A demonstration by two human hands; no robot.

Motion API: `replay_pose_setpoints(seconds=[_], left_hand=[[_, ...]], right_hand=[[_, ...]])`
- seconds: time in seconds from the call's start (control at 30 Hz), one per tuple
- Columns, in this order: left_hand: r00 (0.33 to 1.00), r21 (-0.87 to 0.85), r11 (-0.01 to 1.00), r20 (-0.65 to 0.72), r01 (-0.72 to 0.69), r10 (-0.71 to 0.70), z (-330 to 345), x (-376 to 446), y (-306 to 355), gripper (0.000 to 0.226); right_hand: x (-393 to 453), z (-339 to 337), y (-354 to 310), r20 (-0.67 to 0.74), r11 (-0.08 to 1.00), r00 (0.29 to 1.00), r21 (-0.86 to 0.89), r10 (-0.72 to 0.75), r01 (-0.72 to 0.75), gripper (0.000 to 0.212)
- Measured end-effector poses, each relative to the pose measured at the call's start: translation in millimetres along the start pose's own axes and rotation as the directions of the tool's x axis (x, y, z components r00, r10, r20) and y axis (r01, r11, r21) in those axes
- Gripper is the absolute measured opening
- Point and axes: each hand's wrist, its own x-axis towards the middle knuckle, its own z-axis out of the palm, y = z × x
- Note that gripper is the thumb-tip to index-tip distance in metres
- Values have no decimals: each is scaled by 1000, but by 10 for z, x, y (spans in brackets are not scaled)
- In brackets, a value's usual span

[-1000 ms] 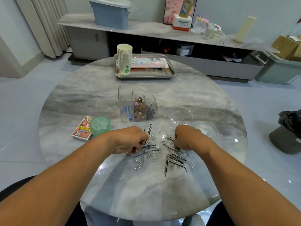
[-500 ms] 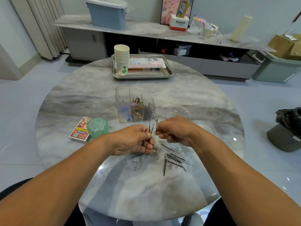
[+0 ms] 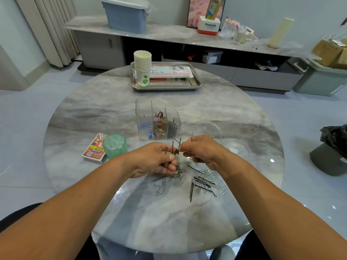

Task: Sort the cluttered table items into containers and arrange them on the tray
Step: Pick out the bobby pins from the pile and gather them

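hands [image 3: 178, 156] pinching hairpins [image 3: 175, 148], marble table [image 3: 93, 117]

"Panasonic" on white and red box [image 3: 208, 25] on the sideboard

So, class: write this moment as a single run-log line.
left hand: holds black hairpins | right hand: pinches one pin at that bunch | table: paper clips, pins unsorted | organizer: partly filled

Glossy marble-look table [image 3: 116, 218], shiny metal tray [image 3: 166, 88], clear ribbed plastic organizer [image 3: 144, 113], paper cups [image 3: 142, 66].
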Motion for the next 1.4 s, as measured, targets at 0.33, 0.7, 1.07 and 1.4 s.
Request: replay_pose_setpoints(seconds=[0.33,0.7,1.07,1.4], left_hand=[[998,-116,993,-64,14,-21,46,28,34,19],[946,-183,983,-321,-21,-39,-43,54,104,21],[947,531,840,-314,114,70,-280,0,-18,21],[957,891,436,-226,129,180,-217,92,-190,19]], right_hand=[[-63,112,-1,49,997,999,-75,-10,14,10],[-63,46,-56,115,922,964,-282,-240,264,11],[15,297,125,246,409,930,-845,-272,344,17],[-63,371,68,345,232,901,-884,-262,406,16]])
